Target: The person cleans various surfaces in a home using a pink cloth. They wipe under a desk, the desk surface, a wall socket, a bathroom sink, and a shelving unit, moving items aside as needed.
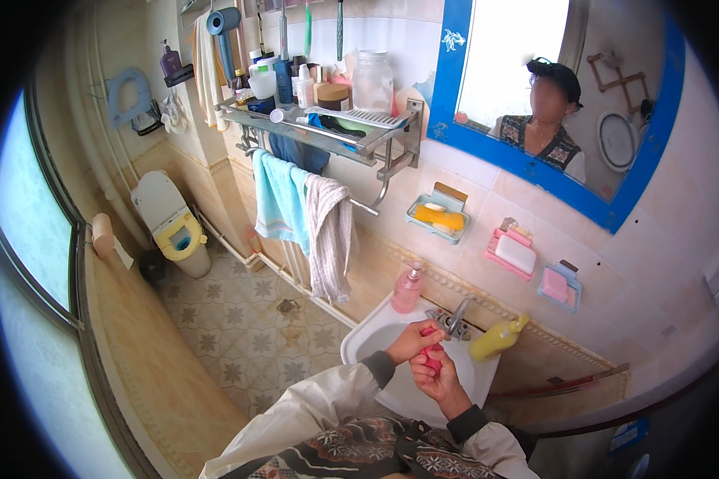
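Over a white washbasin [368,342], my left hand [416,342] and my right hand [436,377] both grip a crumpled pinkish-red cloth [432,354], one hand above the other. The fingers cover much of the cloth, so its full shape is hidden. Just behind my hands stands the metal faucet [457,317]. A pink pump bottle [407,290] is on the basin's back left corner, and a yellow-green pump bottle [496,340] leans at its right side.
Several wall soap dishes, one a pink soap dish [511,254], hang above the basin. A blue-framed mirror [536,173] is higher up. At left, a glass shelf [311,133] holds toiletries over hanging towels [284,194]. A toilet [183,239] stands farther left.
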`<control>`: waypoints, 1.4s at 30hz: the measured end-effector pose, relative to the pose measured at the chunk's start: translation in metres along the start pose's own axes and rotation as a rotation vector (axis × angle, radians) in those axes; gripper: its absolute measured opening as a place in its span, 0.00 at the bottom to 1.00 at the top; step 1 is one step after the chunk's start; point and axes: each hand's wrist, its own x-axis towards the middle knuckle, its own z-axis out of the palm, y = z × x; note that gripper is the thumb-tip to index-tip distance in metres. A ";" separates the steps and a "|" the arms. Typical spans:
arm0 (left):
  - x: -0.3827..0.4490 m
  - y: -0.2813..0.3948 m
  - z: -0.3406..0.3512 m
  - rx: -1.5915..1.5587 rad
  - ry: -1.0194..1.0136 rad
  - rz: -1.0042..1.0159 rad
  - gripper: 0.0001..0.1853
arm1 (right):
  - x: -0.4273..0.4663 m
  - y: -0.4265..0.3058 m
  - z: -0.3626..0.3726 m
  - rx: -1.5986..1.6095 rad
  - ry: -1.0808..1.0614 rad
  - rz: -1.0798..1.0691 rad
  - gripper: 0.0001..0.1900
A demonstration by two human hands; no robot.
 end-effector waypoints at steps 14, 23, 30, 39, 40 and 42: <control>0.029 -0.077 0.010 1.140 0.103 -0.329 0.17 | 0.025 -0.004 -0.070 -1.793 0.680 -0.592 0.11; -0.001 0.006 0.003 0.545 -0.156 -0.013 0.26 | -0.012 -0.039 -0.022 -1.183 0.569 -0.243 0.11; -0.015 0.049 -0.001 1.416 -0.376 0.856 0.33 | -0.024 -0.037 0.012 -0.822 0.242 0.037 0.08; -0.006 0.028 0.004 1.556 -0.289 0.611 0.17 | -0.028 -0.039 0.036 -1.372 0.355 -0.029 0.10; 0.000 0.024 0.006 1.534 -0.302 0.539 0.14 | -0.027 -0.041 0.038 -1.491 0.393 -0.115 0.07; 0.008 0.028 0.010 1.535 -0.285 0.493 0.08 | -0.020 -0.052 0.017 -1.904 0.374 -0.329 0.16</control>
